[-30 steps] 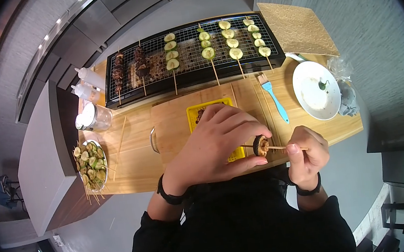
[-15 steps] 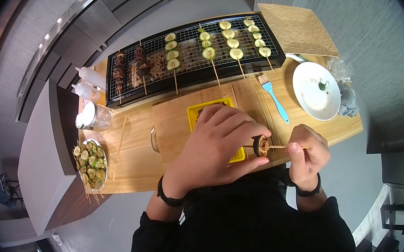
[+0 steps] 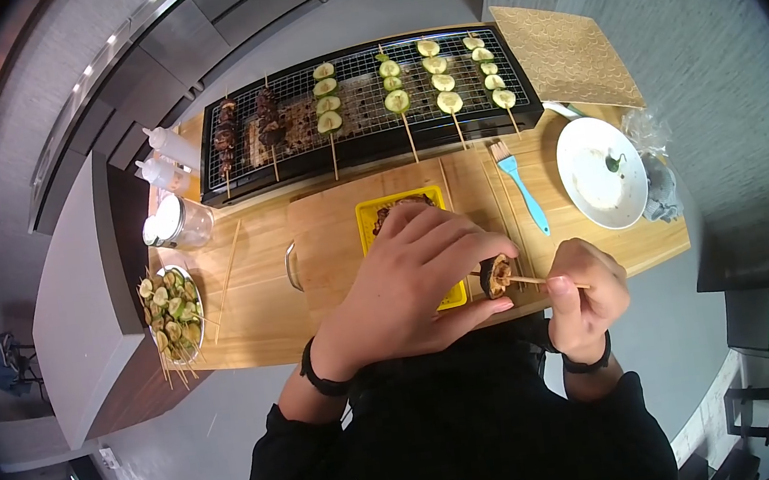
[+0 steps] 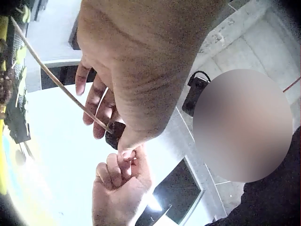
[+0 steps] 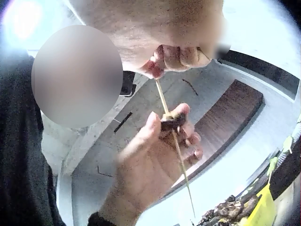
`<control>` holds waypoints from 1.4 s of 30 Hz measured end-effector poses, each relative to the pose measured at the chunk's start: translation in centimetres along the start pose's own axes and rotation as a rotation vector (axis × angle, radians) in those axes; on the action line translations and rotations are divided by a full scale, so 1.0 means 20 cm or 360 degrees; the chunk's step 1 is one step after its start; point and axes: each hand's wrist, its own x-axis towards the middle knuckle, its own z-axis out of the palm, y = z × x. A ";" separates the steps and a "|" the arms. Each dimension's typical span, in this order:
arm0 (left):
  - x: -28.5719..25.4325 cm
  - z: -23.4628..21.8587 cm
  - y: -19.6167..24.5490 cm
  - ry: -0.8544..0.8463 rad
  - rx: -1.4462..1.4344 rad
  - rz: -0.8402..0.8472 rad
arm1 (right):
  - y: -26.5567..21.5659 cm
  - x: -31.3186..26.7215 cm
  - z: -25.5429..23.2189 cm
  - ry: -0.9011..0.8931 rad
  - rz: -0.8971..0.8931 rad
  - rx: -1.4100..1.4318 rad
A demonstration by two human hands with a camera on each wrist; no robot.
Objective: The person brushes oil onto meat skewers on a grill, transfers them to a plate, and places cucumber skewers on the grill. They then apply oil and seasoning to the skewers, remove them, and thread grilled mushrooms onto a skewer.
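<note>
A dark-skinned mushroom cap (image 3: 499,276) with a brown underside is threaded on a thin wooden skewer (image 3: 530,280). Thumb and fingers of my left hand (image 3: 417,279) pinch the cap by its edges. To the right, my right hand (image 3: 587,288) has curled fingers and grips one end of the skewer. The skewer's other end sticks out beyond the cap (image 5: 171,123), pointing down past the left palm in the right wrist view. Under the left hand lies a yellow tray (image 3: 365,218) of dark pieces, partly hidden.
A black grill (image 3: 365,152) across the back bears cucumber and dark skewers. A blue brush (image 3: 526,195) and white bowl (image 3: 578,189) are at right. Bottles, a jar (image 3: 191,222) and a plate of skewered slices (image 3: 202,332) stand left. The tray sits on a wooden board (image 3: 328,246).
My left fingers have shifted slightly, and a little more of the tray's contents shows. The right hand and the mushroom stay almost in place.
</note>
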 end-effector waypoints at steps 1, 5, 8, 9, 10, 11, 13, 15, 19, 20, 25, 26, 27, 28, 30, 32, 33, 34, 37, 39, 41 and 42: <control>0.00 0.00 0.00 -0.0012 0.0002 -0.0019 | 0.00 -0.01 0.00 0.0054 -0.0020 0.0011; -0.03 -0.02 -0.06 -0.0003 0.0059 -0.0094 | -0.05 -0.01 -0.10 0.0222 0.0185 0.0131; -0.04 -0.03 -0.07 -0.0020 0.0037 -0.0091 | -0.03 0.00 -0.16 0.0126 0.0107 0.0060; -0.05 -0.03 -0.07 -0.0016 0.0048 -0.0096 | -0.03 0.00 -0.16 0.0286 0.0125 0.0111; -0.05 -0.03 -0.08 -0.0014 0.0057 -0.0102 | -0.03 0.01 -0.17 0.0448 0.0146 0.0161; -0.06 -0.03 -0.09 -0.0002 0.0055 -0.0131 | -0.03 0.01 -0.18 0.0612 0.0167 0.0208; -0.08 -0.04 -0.13 0.0015 0.0050 -0.0183 | -0.02 0.04 -0.22 0.0616 0.0132 0.0182; -0.10 -0.05 -0.16 -0.0036 0.0127 -0.0235 | -0.02 0.03 -0.27 0.0735 0.0220 0.0203; -0.17 -0.05 -0.25 -0.0044 0.0227 -0.0346 | 0.00 0.06 -0.42 0.0999 0.0217 0.0563; -0.19 -0.05 -0.26 -0.0089 0.0222 -0.0353 | 0.01 0.06 -0.44 0.1010 0.0251 0.0557; -0.20 -0.05 -0.22 -0.0222 0.0238 -0.0361 | 0.06 0.04 -0.43 0.0976 0.0378 0.0505; -0.20 -0.05 -0.22 -0.0238 0.0267 -0.0337 | 0.07 0.03 -0.43 0.0923 0.0404 0.0520; -0.20 -0.04 -0.22 -0.0254 0.0295 -0.0313 | 0.08 0.02 -0.42 0.0930 0.0418 0.0516; -0.20 -0.04 -0.23 -0.0269 0.0325 -0.0288 | 0.08 0.02 -0.42 0.0915 0.0435 0.0529; -0.19 -0.02 -0.22 -0.0290 0.0360 -0.0268 | 0.08 0.03 -0.42 0.0888 0.0464 0.0556; -0.20 -0.01 -0.23 -0.0321 0.0374 -0.0252 | 0.08 0.03 -0.41 0.0853 0.0484 0.0539; -0.21 0.00 -0.24 -0.0341 0.0367 -0.0249 | 0.09 0.03 -0.41 0.0835 0.0495 0.0531; -0.21 0.01 -0.25 -0.0362 0.0360 -0.0247 | 0.08 0.03 -0.40 0.0842 0.0503 0.0526; -0.22 0.02 -0.25 -0.0389 0.0267 -0.0278 | 0.08 0.03 -0.39 0.0853 0.0528 0.0509; -0.22 0.02 -0.26 -0.0379 0.0237 -0.0302 | 0.09 0.02 -0.39 0.0851 0.0542 0.0501; -0.22 0.02 -0.26 -0.0381 0.0209 -0.0324 | 0.11 0.02 -0.39 0.0816 0.0535 0.0489; -0.23 0.01 -0.26 -0.0388 0.0195 -0.0333 | 0.11 0.01 -0.39 0.0800 0.0530 0.0483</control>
